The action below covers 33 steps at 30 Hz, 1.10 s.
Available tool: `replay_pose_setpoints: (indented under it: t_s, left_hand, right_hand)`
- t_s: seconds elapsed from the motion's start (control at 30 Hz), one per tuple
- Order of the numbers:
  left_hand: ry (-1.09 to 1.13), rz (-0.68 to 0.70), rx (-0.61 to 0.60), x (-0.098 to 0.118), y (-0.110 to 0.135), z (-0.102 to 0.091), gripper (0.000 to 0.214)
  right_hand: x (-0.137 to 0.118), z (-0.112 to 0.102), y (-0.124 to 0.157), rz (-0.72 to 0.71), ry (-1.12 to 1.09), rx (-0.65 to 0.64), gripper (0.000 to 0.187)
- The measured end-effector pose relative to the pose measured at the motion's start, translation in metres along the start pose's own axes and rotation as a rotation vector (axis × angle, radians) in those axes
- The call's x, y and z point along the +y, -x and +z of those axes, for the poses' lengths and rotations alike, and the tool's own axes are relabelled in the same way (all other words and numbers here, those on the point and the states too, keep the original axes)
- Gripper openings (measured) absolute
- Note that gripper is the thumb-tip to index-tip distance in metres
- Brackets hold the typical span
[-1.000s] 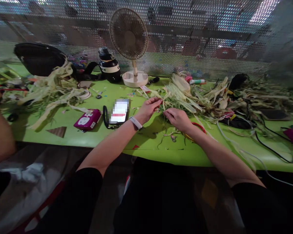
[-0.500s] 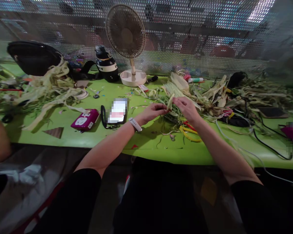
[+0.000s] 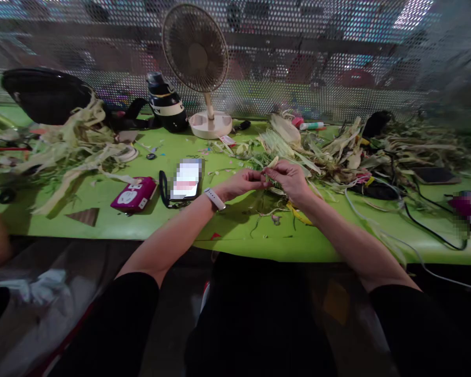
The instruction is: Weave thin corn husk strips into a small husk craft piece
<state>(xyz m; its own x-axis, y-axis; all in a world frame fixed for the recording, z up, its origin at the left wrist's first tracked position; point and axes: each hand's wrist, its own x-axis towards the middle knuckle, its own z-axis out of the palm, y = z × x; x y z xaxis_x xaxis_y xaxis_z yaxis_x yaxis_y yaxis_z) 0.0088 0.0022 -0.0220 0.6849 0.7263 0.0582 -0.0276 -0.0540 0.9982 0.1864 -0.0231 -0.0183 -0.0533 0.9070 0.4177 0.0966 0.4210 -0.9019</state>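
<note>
Lower now, the right hand has come closer to the left hand, pinching a pale husk strip over the green table; whether the left grips too, I can't tell. Light, close-set fingertips should spare something so thin.

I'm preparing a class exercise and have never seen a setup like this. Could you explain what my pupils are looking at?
There is no machine here: one camera, worn on a person's head, looks forward and down at their own bare hands. The left hand, with a pale wristband, meets the right hand, which pinches a small pale strip; the left's exact grip is hard to see. On the green table lie heaps of dry, leafy strips, a phone and a purple box. A fan and dark bottle stand behind.
</note>
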Motion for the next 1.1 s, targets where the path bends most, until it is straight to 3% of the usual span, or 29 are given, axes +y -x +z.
replay_pose_setpoints:
  t_s: [0.2,0.33,0.43,0.5,0.6,0.7,0.93,1.1]
  left_hand:
    - [0.039,-0.047,-0.032,-0.001,-0.001,0.002,0.017]
    - [0.185,-0.057,0.153,-0.009,-0.006,0.004,0.014]
    - [0.216,-0.047,0.298,-0.011,-0.009,0.002,0.021]
    - [0.160,0.019,0.333,-0.009,-0.008,0.001,0.028]
    - [0.064,0.114,0.320,-0.004,-0.006,0.004,0.031]
    - [0.028,0.138,0.306,-0.002,-0.004,0.007,0.027]
    - [0.075,0.114,0.313,-0.001,-0.005,0.010,0.025]
    - [0.088,-0.013,0.321,0.004,-0.002,0.011,0.030]
  right_hand:
    - [0.004,0.001,-0.002,0.034,0.035,0.017,0.046]
    - [0.001,-0.011,-0.010,0.124,0.007,0.005,0.053]
    - [-0.003,-0.019,-0.011,0.113,0.174,0.072,0.057]
    - [-0.006,-0.019,-0.008,0.111,0.335,0.067,0.060]
    - [-0.010,-0.014,-0.004,0.108,0.471,-0.027,0.061]
    - [-0.010,-0.009,-0.003,0.063,0.440,-0.050,0.059]
    - [-0.005,-0.008,-0.003,0.023,0.411,-0.020,0.058]
    - [-0.004,-0.007,-0.002,-0.086,0.477,-0.032,0.060]
